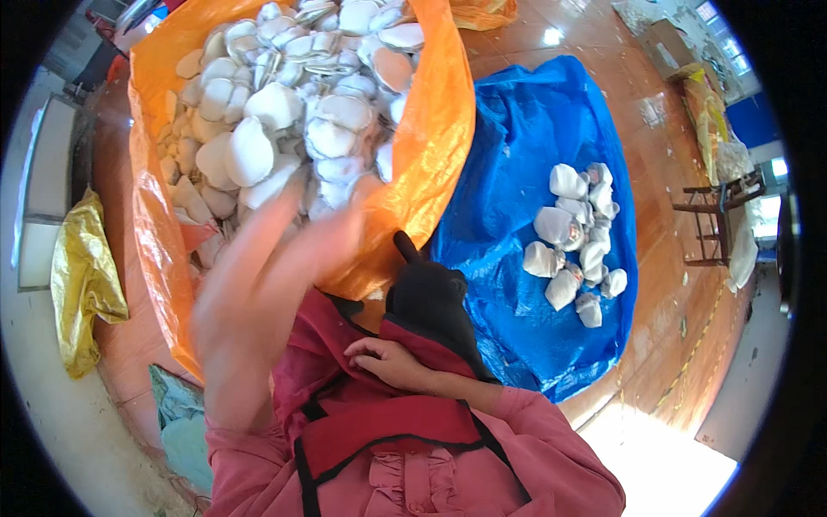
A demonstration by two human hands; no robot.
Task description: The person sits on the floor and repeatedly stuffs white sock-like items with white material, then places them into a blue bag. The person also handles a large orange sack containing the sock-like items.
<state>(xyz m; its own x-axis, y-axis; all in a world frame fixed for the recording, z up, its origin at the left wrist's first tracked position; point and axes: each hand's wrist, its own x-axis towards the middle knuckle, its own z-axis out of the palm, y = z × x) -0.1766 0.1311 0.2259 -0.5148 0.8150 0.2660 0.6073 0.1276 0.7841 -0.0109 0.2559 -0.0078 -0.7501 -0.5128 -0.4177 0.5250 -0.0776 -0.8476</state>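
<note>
My left hand is raised over the near side of a big orange sack, blurred by motion. Its fingers look stretched and apart, with nothing visible between them. Below it, the sack is full of flat, rounded white pieces that look like soft pads, many lying in stacks; some at the left look yellowish. My right hand rests on the dark red apron over my lap. Its fingers are loosely bent and slightly apart, and I see nothing in them.
To the right, a blue plastic sheet or sack holds a cluster of white cup-shaped bundles. A yellow sack lies by the left wall. A dark wooden stool stands on the tiled floor at right, near a cardboard box.
</note>
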